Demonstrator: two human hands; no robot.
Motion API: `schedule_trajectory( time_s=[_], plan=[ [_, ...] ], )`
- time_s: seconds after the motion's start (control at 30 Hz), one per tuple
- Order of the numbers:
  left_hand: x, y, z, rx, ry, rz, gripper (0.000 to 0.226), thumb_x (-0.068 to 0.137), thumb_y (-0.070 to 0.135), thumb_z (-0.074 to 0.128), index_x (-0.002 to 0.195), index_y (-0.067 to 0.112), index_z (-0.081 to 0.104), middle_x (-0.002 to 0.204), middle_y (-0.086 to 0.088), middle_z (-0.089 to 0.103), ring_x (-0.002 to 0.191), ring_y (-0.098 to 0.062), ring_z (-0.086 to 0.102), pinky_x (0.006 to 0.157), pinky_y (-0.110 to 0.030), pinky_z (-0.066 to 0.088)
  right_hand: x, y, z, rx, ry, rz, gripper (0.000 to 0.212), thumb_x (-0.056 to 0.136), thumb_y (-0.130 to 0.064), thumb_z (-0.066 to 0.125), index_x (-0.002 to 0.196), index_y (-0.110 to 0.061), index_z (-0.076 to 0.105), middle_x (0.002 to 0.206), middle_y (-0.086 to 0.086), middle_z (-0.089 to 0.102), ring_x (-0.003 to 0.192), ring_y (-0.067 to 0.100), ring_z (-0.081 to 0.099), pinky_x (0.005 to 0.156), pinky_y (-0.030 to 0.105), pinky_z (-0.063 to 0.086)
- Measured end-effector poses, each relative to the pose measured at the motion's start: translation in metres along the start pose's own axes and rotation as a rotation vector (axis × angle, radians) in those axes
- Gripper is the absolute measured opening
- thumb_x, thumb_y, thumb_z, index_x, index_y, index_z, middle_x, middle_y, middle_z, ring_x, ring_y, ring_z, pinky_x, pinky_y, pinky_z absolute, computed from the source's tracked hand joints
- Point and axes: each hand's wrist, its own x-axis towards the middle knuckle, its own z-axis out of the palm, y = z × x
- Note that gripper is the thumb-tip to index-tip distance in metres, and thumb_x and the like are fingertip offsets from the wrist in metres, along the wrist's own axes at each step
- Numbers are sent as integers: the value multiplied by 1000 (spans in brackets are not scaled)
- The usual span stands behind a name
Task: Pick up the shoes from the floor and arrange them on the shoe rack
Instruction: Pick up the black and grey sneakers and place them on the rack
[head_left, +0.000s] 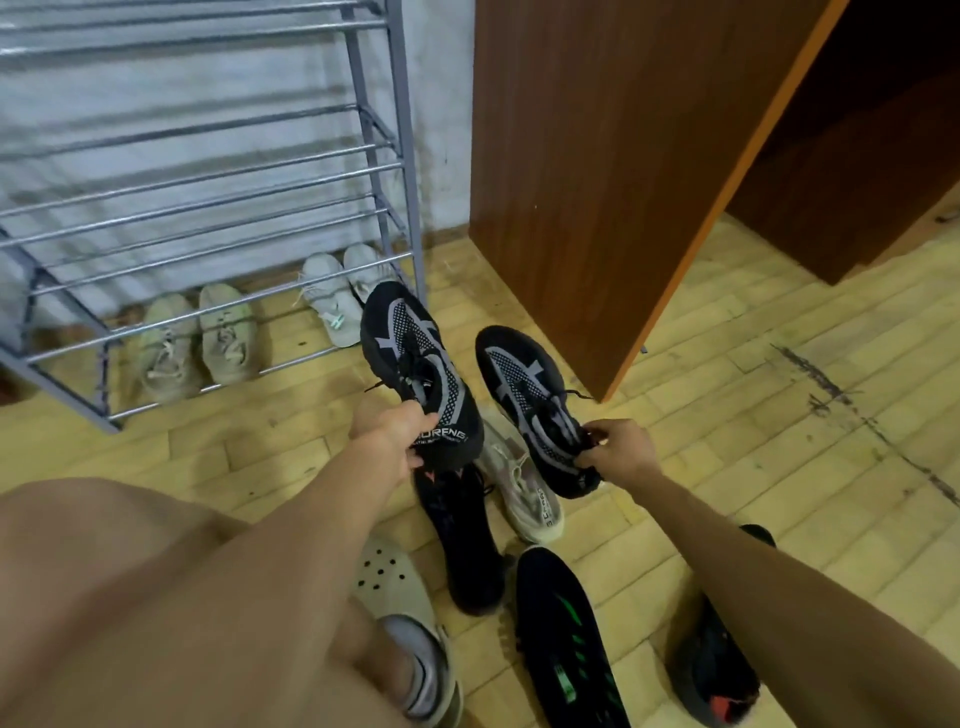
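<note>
Light's soft and kinda dim with a yellowish cast, the shoe rack (208, 227) bars look smeared and bowed by the wide lens, and the wooden cabinet (571, 182) right of it goes dark inside.

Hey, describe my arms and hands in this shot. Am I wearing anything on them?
Nothing is worn on them. The left hand and right hand are bare, with no gloves and no rings showing. The left arm and right arm are bare too: no sleeve reaches into view, and neither wrist carries a watch or band.
</note>
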Motion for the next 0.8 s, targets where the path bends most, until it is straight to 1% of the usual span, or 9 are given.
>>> schedule_trajectory(
  time_s=[0.07, 0.1, 0.2, 0.33, 0.43, 0.5, 0.57, 0.7, 0.8],
  plan=[
    [8, 8, -11, -7, 26, 6, 24, 82, -1, 68, 106, 1, 64, 105, -10, 69, 77, -23, 63, 58, -34, 51, 18, -30, 9, 71, -47, -44, 45, 72, -16, 76, 117, -16, 69, 108, 6, 72, 96, 23, 66, 83, 36, 56],
    [14, 14, -19, 7, 49, 11, 24, 81, 0, 70, 105, 1, 65, 104, -10, 69, 76, -22, 63, 57, -33, 51, 26, -45, 14, 131, -72, -54, 47, 72, -15, 76, 118, -15, 69, 105, 5, 71, 96, 24, 68, 84, 40, 57],
    [40, 32, -48, 53, 138, 57, 30, 77, 1, 74, 105, -3, 68, 106, -14, 70, 92, -30, 66, 71, -37, 55, 53, -93, 26, 289, -162, -87, 45, 75, -9, 75, 119, -13, 68, 108, 5, 71, 95, 25, 69, 80, 45, 60],
    [80, 62, -83, 64, 193, 74, 28, 75, 0, 75, 101, -4, 68, 106, -17, 71, 97, -33, 66, 73, -38, 55, 90, -157, 34, 400, -238, -128, 43, 79, -2, 71, 121, -10, 65, 106, 5, 70, 96, 24, 68, 76, 41, 61],
    [109, 86, -97, 49, 196, 101, 24, 77, -3, 73, 100, -5, 66, 103, -16, 70, 97, -32, 66, 79, -41, 56, 117, -202, 39, 450, -245, -148, 37, 79, -2, 71, 115, -8, 67, 107, 9, 72, 98, 26, 68, 75, 44, 60],
    [130, 103, -102, 27, 192, 119, 20, 78, -4, 72, 97, -3, 66, 98, -15, 69, 93, -31, 65, 83, -44, 56, 136, -228, 44, 480, -235, -159, 36, 80, -2, 70, 115, -8, 66, 105, 10, 71, 99, 27, 68, 67, 39, 59],
    [153, 118, -106, -10, 192, 138, 23, 77, -4, 72, 99, -2, 66, 97, -15, 70, 92, -31, 66, 84, -46, 56, 155, -252, 49, 496, -220, -172, 33, 81, -2, 69, 113, -10, 67, 103, 10, 70, 98, 27, 67, 59, 32, 55],
    [204, 150, -115, -100, 146, 162, 24, 75, -7, 72, 98, -1, 66, 101, -18, 72, 95, -35, 68, 85, -51, 56, 192, -295, 59, 522, -177, -199, 20, 82, -3, 68, 91, -20, 65, 92, 5, 69, 90, 25, 67, 58, 30, 56],
    [233, 173, -117, -94, 149, 199, 21, 77, -4, 71, 97, 1, 65, 101, -14, 71, 96, -31, 67, 85, -47, 56, 219, -321, 66, 530, -150, -207, 18, 83, -4, 67, 82, -21, 63, 83, 1, 67, 81, 20, 66, 60, 30, 57]
  ],
)
